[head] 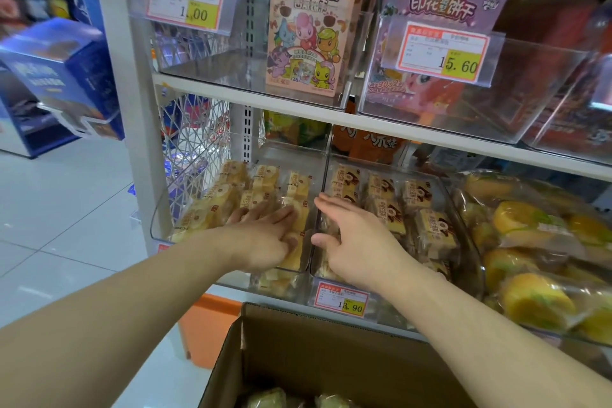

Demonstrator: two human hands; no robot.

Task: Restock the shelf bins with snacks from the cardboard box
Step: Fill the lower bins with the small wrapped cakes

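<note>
**Both hands in lower shelf bins; supply box below**

The left hand lies flat, fingers straight and spread, pressing on the wrapped yellow cake snacks in the left clear bin at the left end of the lower shelf. It grasps nothing.

The right hand reaches over the wall between the bins into the adjoining middle bin. Its index finger points forward and its thumb points left; the other fingers curl down among the packets. Whether they grasp a packet cannot be told. This bin holds brown-printed cake packets in rows.

The cardboard box stands open at the bottom edge of the view, directly below the front of the lower shelf. Two wrapped snacks show inside it.

Surroundings:
- A price tag reading 13.90 hangs on the front of the middle bin, just under the right wrist.
- To the right, a third bin holds bagged yellow buns.
- On the upper shelf, a clear bin with a 1.00 tag stands at the left end, with a pink cartoon biscuit carton upright in its right side.
- A purple carton stands behind a 15.60 tag.
- A white wire mesh panel closes the left end of the shelf.
- A blue display stand stands on the tiled floor at the left, blurred.
- An orange object sits beside the box's left flap.
</note>
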